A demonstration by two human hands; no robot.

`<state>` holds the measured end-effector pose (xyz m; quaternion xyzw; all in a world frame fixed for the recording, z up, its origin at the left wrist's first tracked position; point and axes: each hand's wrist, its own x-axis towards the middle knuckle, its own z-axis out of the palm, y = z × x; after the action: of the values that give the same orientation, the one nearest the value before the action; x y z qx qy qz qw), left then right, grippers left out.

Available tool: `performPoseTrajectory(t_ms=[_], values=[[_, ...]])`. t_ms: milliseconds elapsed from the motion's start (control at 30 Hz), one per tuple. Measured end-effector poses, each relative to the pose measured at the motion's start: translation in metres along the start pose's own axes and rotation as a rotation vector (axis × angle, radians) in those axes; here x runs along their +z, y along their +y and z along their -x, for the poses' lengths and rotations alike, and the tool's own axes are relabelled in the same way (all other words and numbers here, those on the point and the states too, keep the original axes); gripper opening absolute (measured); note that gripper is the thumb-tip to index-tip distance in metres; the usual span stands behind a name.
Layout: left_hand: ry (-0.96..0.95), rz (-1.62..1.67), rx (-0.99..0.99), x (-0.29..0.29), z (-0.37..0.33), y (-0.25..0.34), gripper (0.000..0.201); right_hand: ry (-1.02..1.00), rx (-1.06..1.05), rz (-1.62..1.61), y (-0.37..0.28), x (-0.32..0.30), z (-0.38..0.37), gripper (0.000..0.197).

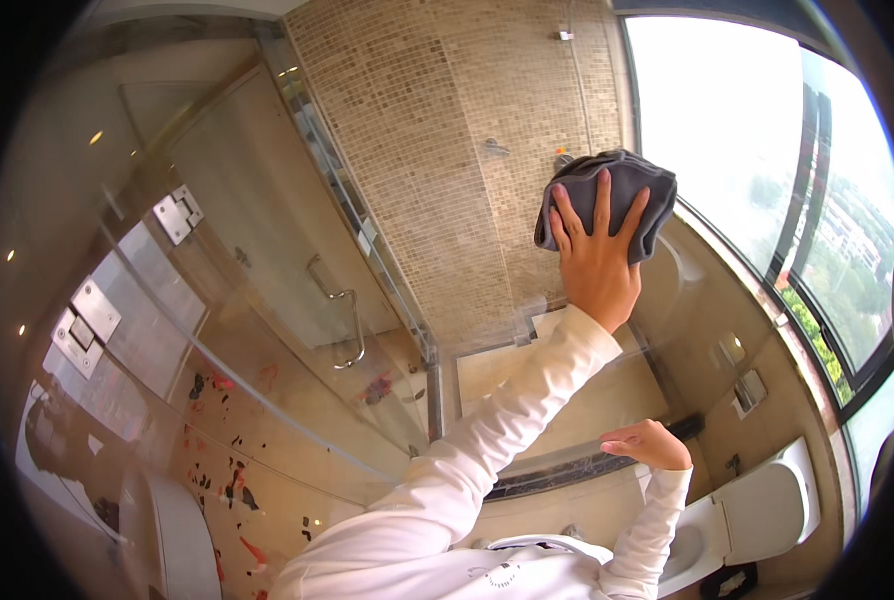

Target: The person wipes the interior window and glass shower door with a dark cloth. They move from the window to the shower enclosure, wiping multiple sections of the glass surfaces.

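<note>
The folded grey cloth (623, 192) may slip, because the left hand (600, 272) has fingers spread, unclenched; the right hand (657, 446) is loosely empty.

An open gap lies between the left sleeve (507, 412) and the right hand (651, 446); hinged glass (217, 270) stands in the way leftward, the window frame (813, 170) rightward, the toilet (762, 508) at lower right
</note>
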<state>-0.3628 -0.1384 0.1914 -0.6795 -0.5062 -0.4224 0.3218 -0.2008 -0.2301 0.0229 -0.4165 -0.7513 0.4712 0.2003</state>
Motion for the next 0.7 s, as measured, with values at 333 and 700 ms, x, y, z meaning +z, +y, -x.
performPoseTrajectory(t_ms=[333, 700], values=[[0.211, -0.486, -0.329, -0.169, 0.073, -0.217, 0.052, -0.408, -0.160, -0.003, -0.032, 0.080, -0.103, 0.037], [0.375, -0.136, -0.862, -0.142, 0.227, -0.253, 0.073, -0.734, -0.382, 0.001, -0.067, 0.157, -0.130, 0.031]])
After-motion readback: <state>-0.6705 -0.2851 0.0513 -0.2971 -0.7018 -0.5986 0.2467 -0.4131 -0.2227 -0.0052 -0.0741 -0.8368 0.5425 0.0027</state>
